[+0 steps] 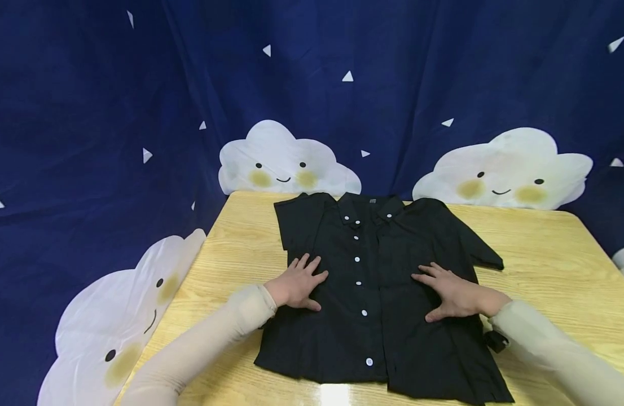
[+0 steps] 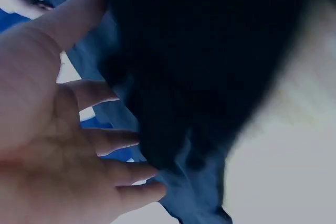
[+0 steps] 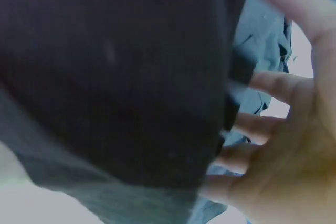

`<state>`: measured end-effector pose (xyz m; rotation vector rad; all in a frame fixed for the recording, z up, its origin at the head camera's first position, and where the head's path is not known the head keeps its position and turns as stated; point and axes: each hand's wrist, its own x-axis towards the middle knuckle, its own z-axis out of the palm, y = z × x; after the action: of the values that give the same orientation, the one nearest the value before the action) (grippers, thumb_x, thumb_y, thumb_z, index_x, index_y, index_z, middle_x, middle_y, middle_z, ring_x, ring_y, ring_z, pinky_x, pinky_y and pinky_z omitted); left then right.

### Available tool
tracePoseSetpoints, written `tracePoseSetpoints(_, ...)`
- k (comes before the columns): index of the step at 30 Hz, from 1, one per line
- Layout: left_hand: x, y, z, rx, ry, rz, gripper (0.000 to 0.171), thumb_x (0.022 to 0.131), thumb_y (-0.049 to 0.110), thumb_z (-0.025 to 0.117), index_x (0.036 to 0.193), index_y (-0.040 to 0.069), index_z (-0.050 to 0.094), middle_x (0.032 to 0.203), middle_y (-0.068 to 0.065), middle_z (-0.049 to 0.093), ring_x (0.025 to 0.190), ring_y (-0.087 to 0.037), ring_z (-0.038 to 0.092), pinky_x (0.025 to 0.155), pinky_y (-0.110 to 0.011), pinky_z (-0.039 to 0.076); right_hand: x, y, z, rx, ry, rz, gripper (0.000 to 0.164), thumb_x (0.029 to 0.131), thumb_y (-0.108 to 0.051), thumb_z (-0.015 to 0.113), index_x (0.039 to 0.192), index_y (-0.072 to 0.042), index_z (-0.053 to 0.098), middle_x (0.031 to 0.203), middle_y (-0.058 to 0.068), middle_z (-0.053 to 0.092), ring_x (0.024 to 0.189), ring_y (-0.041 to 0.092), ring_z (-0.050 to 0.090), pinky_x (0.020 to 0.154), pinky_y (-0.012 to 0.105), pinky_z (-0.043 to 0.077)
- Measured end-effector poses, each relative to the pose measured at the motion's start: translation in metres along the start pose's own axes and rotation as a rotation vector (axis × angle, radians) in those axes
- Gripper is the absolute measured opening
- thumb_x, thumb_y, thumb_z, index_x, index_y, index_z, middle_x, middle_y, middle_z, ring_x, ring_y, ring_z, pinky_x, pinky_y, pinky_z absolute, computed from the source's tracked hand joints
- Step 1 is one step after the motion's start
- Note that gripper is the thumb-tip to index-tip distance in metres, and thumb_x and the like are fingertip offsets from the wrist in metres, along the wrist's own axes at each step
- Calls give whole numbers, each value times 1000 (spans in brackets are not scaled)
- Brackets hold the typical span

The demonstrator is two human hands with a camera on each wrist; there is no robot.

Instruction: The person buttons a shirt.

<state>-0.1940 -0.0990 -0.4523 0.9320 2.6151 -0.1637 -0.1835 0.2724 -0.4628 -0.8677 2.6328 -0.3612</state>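
Observation:
A black short-sleeved button-up shirt point(image 1: 337, 327) lies front side up, its collar point(image 1: 360, 214) at the far end and its hem toward me. White buttons run down one front edge, and the front appears unfastened. My left hand point(image 1: 295, 285) rests on the shirt's left side with fingers spread. On the opposite side, my right hand point(image 1: 454, 293) lies over the cloth, also with spread fingers. In the left wrist view, straight fingertips point(image 2: 152, 174) meet the dark fabric point(image 2: 194, 77). The right wrist view likewise has extended fingers at the cloth point(image 3: 131, 87).
Beneath the shirt is a light wood-grain table point(image 1: 241, 242). A dark blue curtain point(image 1: 312, 73) with white triangles and smiling clouds hangs behind it and along the left. A small black object point(image 1: 496, 341) shows by the right wrist.

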Motion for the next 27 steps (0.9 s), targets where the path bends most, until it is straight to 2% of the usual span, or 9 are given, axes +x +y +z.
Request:
tracePoseSetpoints(2, -3, 7, 0, -36, -19, 11, 84, 72, 62, 56, 139, 19, 27, 145, -12, 12, 129, -37, 8, 100, -48, 15, -3, -3, 3, 14, -14, 6, 100, 60, -63, 65, 135, -5, 31, 139, 23, 17, 124, 48, 8, 90, 63, 14)
tracePoseSetpoints(4, -4, 12, 3, -49, -52, 0, 90, 69, 64, 55, 140, 20, 21, 145, -10, 9, 129, -36, 6, 100, -47, 16, -5, -5, 7, 12, -35, 32, 105, 58, -65, 64, 137, -7, 26, 142, 21, 11, 125, 46, 4, 92, 62, 11)
tracePoseSetpoints(9, 0, 21, 12, 59, -114, -72, 118, 50, 77, 55, 142, 23, 4, 146, -8, -3, 130, -36, 0, 99, -49, 17, -7, -11, 13, -33, -87, 69, 116, 54, -67, 63, 140, -7, 13, 143, 20, -3, 126, 44, -7, 93, 60, 3)
tracePoseSetpoints(12, 2, 25, 15, 112, -130, -94, 125, 43, 81, 52, 141, 25, -2, 146, -8, -6, 129, -36, -2, 99, -50, 16, -8, -14, 16, -92, -105, 92, 121, 52, -72, 59, 140, -6, 9, 143, 20, -6, 126, 45, -9, 93, 60, 2)
tracePoseSetpoints(17, 3, 29, 10, 187, -154, -122, 126, 42, 82, 51, 141, 25, 0, 146, -7, -4, 130, -34, 1, 99, -51, 13, -7, -18, 17, -152, -114, 120, 123, 50, -77, 55, 140, -6, 9, 143, 21, -5, 125, 46, -6, 93, 60, 4)
tracePoseSetpoints(21, 8, 43, 2, 248, -112, -105, 124, 44, 82, 53, 141, 19, 10, 146, -9, 6, 130, -31, 8, 100, -50, 12, -6, -20, 13, -131, -105, 122, 119, 53, -74, 56, 140, -7, 10, 143, 22, -1, 125, 48, -3, 91, 63, 6)
tracePoseSetpoints(24, 13, 54, -1, 226, -101, -83, 123, 45, 80, 56, 141, 20, 10, 146, -9, 5, 130, -31, 8, 98, -51, 17, -4, -23, 14, -108, -75, 89, 115, 55, -73, 56, 141, -12, 10, 143, 21, 0, 125, 48, -2, 90, 64, 7)
tracePoseSetpoints(27, 19, 60, -1, 176, -139, -97, 124, 43, 77, 60, 141, 27, 3, 146, -7, -2, 130, -32, 4, 94, -54, 24, -4, -24, 16, -100, -67, 50, 117, 52, -74, 57, 142, -17, 9, 144, 19, -4, 125, 48, -5, 89, 65, 6)
